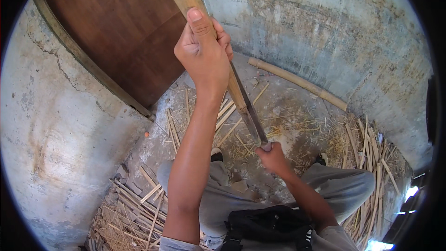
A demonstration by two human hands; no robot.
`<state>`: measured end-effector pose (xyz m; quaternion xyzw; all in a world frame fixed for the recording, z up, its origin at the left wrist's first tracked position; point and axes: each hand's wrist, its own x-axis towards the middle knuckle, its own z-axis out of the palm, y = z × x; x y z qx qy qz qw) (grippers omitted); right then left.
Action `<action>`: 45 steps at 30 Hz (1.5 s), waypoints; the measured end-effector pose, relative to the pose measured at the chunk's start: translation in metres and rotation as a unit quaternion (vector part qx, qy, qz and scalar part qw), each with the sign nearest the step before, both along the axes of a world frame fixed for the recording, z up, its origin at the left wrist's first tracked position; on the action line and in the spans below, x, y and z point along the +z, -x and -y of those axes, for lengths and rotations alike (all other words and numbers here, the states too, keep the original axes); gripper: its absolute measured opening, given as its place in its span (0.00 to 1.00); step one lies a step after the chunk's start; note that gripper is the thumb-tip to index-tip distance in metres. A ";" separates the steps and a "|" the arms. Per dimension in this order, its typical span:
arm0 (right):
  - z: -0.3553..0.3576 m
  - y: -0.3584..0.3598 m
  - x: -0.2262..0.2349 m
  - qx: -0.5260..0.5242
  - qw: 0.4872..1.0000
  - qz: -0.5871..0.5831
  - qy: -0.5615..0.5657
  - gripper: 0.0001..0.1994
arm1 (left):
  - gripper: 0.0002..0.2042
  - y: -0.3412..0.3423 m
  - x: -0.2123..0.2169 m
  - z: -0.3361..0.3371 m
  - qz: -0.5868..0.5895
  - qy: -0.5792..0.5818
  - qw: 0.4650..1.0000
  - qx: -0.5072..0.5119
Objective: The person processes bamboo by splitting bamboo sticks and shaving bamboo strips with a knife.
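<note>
Holds bamboo pole (237,95) in left fingers (224,37), long knife (256,121) in right fingers (273,158); looks partway done, with thin strips (378,176) on floor (281,100), this pole unfinished.

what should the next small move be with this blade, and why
Probably a short, slow stroke of the long blade along the lower part of the bamboo, stopping well short of the left hand. That hand holds the bamboo higher up, the right hand holds the blade at its lower end, and the blade runs alongside the bamboo toward the left hand.
</note>
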<state>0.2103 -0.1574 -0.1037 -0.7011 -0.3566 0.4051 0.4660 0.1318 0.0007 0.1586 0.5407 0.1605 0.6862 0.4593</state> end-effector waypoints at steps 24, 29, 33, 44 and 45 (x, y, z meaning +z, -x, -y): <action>0.015 0.001 -0.023 -0.002 0.981 -0.179 0.075 0.13 | 0.28 0.012 -0.003 0.003 0.007 0.023 1.000 -0.014; 0.010 0.001 0.040 0.033 0.990 -0.129 0.035 0.11 | 0.28 0.006 -0.005 0.010 -0.001 0.009 1.000 -0.010; 0.014 0.008 0.059 0.013 0.989 -0.148 0.019 0.11 | 0.28 -0.005 -0.003 0.021 -0.004 0.004 0.999 -0.031; 0.015 0.010 0.036 0.023 0.997 -0.069 0.014 0.13 | 0.29 0.012 -0.005 0.012 0.011 0.009 1.000 0.004; 0.013 0.013 0.039 0.024 0.997 -0.071 0.017 0.13 | 0.29 0.009 -0.005 0.014 0.009 0.012 1.000 0.006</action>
